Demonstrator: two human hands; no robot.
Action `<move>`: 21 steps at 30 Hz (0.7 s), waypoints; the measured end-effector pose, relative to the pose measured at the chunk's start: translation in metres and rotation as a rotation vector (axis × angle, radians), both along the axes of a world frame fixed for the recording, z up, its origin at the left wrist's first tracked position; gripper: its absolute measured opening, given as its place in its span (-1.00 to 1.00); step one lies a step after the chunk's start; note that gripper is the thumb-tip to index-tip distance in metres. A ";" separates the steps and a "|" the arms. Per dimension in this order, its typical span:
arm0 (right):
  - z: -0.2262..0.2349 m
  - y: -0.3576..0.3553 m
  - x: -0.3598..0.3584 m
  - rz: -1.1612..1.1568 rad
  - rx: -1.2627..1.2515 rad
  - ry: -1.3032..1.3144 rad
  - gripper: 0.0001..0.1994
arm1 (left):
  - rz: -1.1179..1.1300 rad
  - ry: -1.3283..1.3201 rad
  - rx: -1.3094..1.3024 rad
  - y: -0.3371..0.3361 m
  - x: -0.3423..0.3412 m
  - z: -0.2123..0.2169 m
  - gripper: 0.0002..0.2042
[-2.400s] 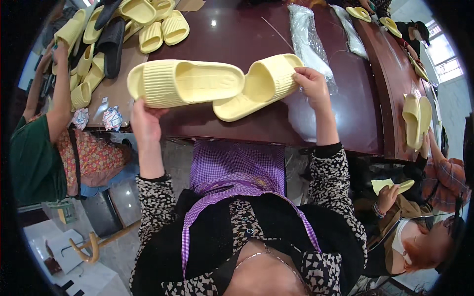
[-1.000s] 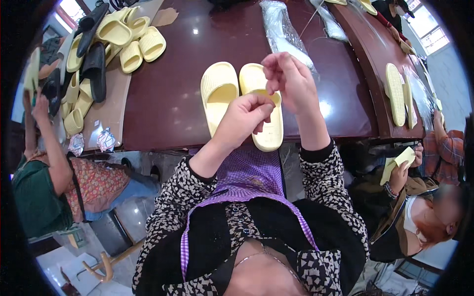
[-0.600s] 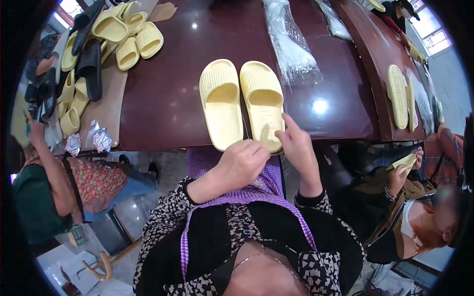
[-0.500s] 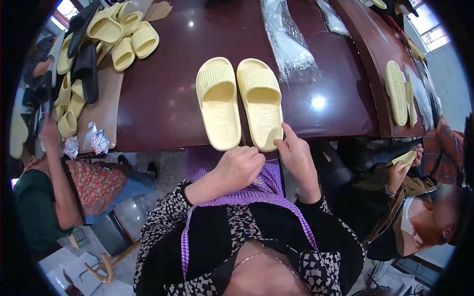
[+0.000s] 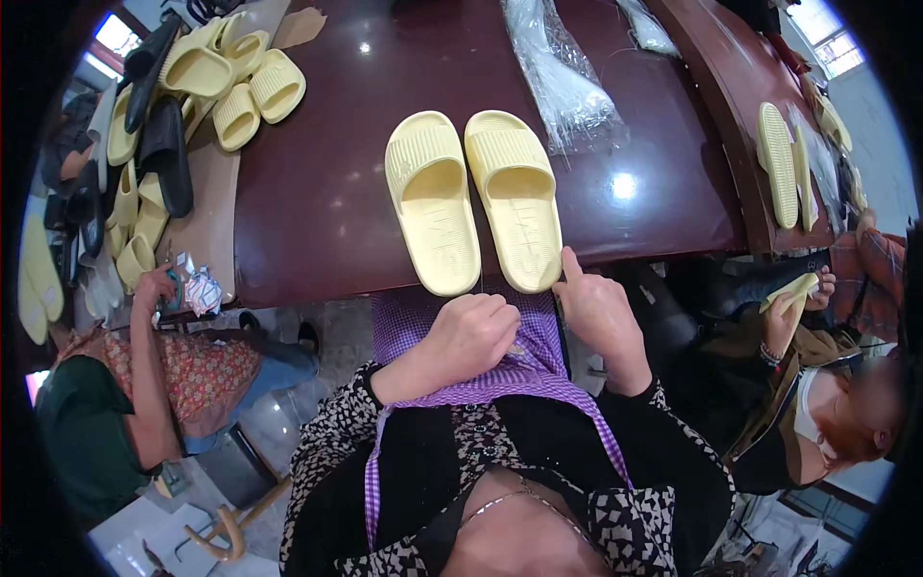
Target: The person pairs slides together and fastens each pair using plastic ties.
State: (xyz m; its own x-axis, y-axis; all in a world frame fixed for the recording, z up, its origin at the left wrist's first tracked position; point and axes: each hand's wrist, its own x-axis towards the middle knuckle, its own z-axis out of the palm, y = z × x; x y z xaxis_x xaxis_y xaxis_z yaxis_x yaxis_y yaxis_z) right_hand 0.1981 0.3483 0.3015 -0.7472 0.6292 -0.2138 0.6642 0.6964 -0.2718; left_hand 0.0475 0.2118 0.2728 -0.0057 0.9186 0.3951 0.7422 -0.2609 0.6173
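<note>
A wine-red, glossy tabletop [image 5: 317, 212] fills the middle of a workroom, with co-workers seated to either side; at upper left lies a heap of yellow and black slides [image 5: 165, 159], and toward the far edge a clear plastic bundle [image 5: 562, 87]. Near the wearer's edge, the left yellow slide [image 5: 437, 231] and the right yellow slide [image 5: 524, 226] lie side by side, soles down, toes pointing away, a narrow gap between them. The left hand [image 5: 463, 335] is curled into a loose fist just below the heels, before a purple checked apron [image 5: 404, 322]; whether it encloses anything cannot be told. The right hand [image 5: 604, 313] is partly open, index finger extended, beside the outer heel of the right slide; contact is uncertain. The step in hand appears to be squaring or checking the pair; any lift from this position would call for uncurled left fingers and a grip on both heels.
</note>
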 end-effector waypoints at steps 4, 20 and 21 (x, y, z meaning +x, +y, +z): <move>0.007 0.005 -0.003 0.031 0.026 -0.037 -0.62 | -0.002 0.022 0.010 0.000 -0.001 0.009 -0.92; -0.002 0.036 -0.074 -0.089 0.076 0.241 -0.73 | 0.306 0.205 0.074 0.039 -0.041 -0.010 -0.94; 0.001 0.037 -0.076 -0.101 0.052 0.245 -0.71 | 0.341 0.195 0.075 0.041 -0.044 -0.011 -0.94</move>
State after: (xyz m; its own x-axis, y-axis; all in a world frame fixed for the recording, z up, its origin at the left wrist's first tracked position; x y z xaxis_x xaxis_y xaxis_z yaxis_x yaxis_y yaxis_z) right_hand 0.1225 0.3852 0.3025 -0.7058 0.7084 0.0003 0.6495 0.6472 -0.3992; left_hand 0.0039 0.2526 0.2615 -0.2237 0.8453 0.4852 0.8955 -0.0182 0.4446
